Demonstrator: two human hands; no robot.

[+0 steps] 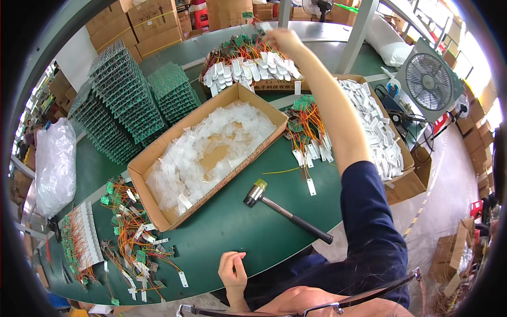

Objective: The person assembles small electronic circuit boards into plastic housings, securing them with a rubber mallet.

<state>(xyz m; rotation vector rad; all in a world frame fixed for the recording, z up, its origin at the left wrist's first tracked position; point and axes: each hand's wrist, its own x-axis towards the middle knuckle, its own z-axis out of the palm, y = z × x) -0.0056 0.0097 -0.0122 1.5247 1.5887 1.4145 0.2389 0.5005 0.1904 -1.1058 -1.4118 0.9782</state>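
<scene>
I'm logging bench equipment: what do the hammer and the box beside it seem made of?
Hammer: shiny, steel-looking head and shaft; yellow face, probably plastic; matte black grip, perhaps rubber. Box: likely matte cardboard, judging by its thin brown walls.

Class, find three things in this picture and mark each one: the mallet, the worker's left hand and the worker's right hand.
Mallet (280, 209): head view, on its metal shaft.
Left hand (231, 270): head view, middle of the hand.
Right hand (284, 41): head view, middle of the hand.
</scene>
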